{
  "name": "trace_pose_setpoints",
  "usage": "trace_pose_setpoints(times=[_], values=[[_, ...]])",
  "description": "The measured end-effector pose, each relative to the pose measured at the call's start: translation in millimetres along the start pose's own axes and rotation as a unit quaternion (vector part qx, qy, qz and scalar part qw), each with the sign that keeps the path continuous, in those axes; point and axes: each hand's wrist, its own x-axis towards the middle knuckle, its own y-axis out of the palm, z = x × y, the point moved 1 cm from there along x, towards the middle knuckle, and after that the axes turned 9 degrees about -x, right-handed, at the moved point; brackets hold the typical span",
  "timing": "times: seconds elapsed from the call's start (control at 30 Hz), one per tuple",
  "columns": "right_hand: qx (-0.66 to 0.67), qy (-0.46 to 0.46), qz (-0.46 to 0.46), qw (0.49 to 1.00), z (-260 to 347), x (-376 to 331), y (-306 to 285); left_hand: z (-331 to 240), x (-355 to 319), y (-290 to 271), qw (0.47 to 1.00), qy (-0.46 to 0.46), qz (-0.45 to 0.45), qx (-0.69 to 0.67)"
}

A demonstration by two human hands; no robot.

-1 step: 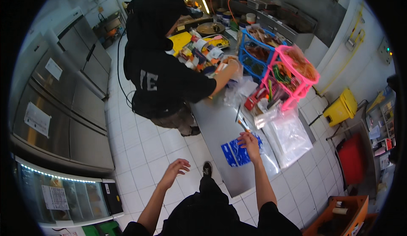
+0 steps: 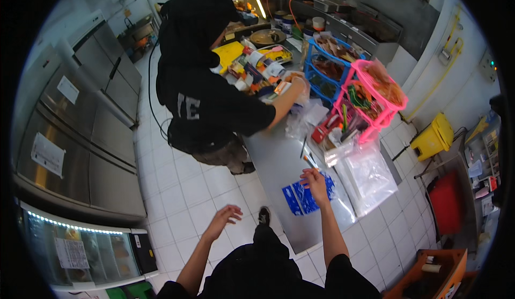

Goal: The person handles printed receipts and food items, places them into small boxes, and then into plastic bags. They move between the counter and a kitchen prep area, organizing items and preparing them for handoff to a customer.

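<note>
Right hand [image 2: 314, 182] is pinched around a thin stick-like tool with an orange tip [image 2: 308, 160], though it's too small to tell exactly what it is. Directly under that grip sits a blue-printed plastic bag [image 2: 300, 199] on the steel counter [image 2: 273, 159]. Just right of the hand is a stack of clear bags [image 2: 367, 176]. Left hand [image 2: 225, 216] hangs loose with fingers spread, holding nothing, out over the white tile floor [image 2: 182, 191], well away from the tool. Beyond the grip, another person in black [image 2: 206, 106] reaches toward the pink basket [image 2: 378, 103].

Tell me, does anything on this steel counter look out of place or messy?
Mostly clutter: clear plastic bags hang over the steel counter's right edge, and the far end is crowded with packets. I see no spill or damage.
</note>
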Motion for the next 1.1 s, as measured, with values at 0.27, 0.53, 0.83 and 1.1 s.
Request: trace_pose_setpoints(times=[0.27, 0.53, 0.83, 1.1], values=[[0.001, 0.05, 0.135, 0.99, 2.8, 79.6, 84.1, 157.0, -73.6, -265.1, 0.867, -0.326, -0.11, 0.361], [-0.083, 0.216, 0.275, 0.933, -16.1, 82.1, 196.3, 189.2, -102.1, -394.3, 0.819, -0.473, -0.293, -0.141], [0.035, 0.24, -0.076, 0.967, -36.2, 101.5, 322.9, 83.8, 128.8, -575.4, 0.922, -0.36, -0.14, 0.011], [-0.187, 0.118, -0.358, 0.907, 11.8, 94.1, 231.9, -77.6, 276.9, -446.0, 0.906, -0.261, 0.137, 0.303]])
